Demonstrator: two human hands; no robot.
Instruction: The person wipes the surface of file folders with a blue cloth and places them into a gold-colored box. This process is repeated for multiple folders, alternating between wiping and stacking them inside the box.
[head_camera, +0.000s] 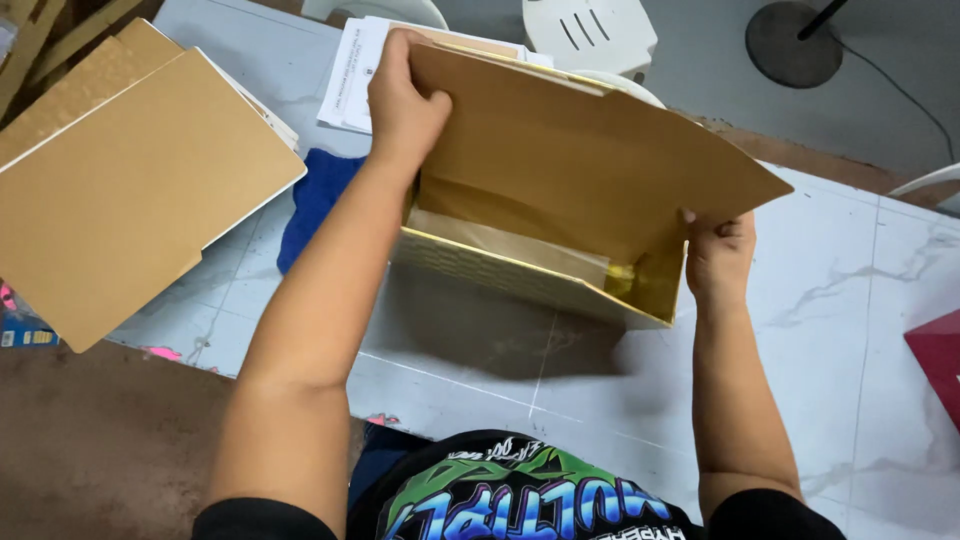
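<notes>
I hold a gold cardboard box (560, 170) above a white marble-patterned table (820, 330). Its large brown flap is raised, and the shiny gold inside and a textured gold front wall show below it. My left hand (400, 100) grips the box's far left corner at the flap's top edge. My right hand (718, 255) grips the right end of the box, below the flap's pointed corner. The box's far side is hidden behind the flap.
A stack of flat gold cardboard sheets (130, 190) lies at the left. A blue cloth (315, 200) sits beside my left forearm. White printed papers (350, 75) lie at the back, and a dark red box corner (940, 355) shows at the right edge. White chairs stand beyond the table.
</notes>
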